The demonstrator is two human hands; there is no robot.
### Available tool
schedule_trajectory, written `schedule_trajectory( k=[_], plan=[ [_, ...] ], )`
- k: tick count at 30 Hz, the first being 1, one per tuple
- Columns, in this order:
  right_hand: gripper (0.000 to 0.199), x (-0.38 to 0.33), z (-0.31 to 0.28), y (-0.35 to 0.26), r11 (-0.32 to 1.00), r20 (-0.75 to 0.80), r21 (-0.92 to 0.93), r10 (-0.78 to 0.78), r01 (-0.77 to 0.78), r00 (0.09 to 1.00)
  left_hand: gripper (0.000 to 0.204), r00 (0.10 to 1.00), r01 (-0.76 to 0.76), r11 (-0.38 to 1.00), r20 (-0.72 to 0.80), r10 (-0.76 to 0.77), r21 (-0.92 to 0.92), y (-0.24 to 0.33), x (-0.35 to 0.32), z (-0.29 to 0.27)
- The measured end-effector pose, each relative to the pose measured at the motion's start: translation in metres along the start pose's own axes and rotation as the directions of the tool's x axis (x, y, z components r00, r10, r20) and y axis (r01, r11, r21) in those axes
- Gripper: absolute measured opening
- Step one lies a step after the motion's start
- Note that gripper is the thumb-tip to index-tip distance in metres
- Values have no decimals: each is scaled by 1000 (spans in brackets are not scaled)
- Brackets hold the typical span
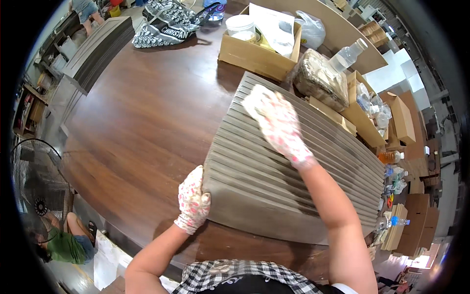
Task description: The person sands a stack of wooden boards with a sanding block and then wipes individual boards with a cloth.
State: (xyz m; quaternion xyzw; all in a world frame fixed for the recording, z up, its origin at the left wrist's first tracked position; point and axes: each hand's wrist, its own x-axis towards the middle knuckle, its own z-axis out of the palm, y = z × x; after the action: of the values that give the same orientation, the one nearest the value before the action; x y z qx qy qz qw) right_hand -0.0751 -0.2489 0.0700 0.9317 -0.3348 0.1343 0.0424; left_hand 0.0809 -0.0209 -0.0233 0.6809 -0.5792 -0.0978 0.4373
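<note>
Far out at nine o'clock I've got a wire-guarded floor fan (36,183), and below it a person in a green top (61,245) down on the floor. At eleven o'clock a second stack of grey boards (100,46) rests on the table's far edge.

Moving in, my left hand (194,201), in a white glove with pink spots, has its fingers closed over the near left corner of the fanned stack of grey cardboard sheets (274,196), thumb side on top. That stack lies at the centre of the brown wooden table (142,122), each sheet stepped back from the next like shingles.

My right hand (276,122), gloved the same, lies flat with fingers spread on the far upper sheets, pressing and gripping nothing.

I'd judge these sheets stiff but thin, light singly and heavy together, and likely to slide over one another; the corners and edges look like the best hold.

Further right, at one o'clock, there's an open carton (259,51) with a white tub, a wrapped bundle (320,78) and a clear water bottle (346,56). At three o'clock more cartons (401,117) and bottles crowd a cluttered workshop.
</note>
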Motion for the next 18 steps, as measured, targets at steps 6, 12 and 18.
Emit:
schedule_trajectory(
  k=[6,12,18],
  plan=[
    [37,103,27,-74,492,81,865,53,-97,995,60,998,-63,997,-12,62,-43,2,1,7],
    [42,23,-28,0,622,-308,782,341,32,888,59,996,-37,998,80,41,-50,3,3,-11],
    [52,25,22,37,954,-38,9,301,-301,953,60,990,-63,998,121,67,-31,-1,-1,-13]
  ],
)
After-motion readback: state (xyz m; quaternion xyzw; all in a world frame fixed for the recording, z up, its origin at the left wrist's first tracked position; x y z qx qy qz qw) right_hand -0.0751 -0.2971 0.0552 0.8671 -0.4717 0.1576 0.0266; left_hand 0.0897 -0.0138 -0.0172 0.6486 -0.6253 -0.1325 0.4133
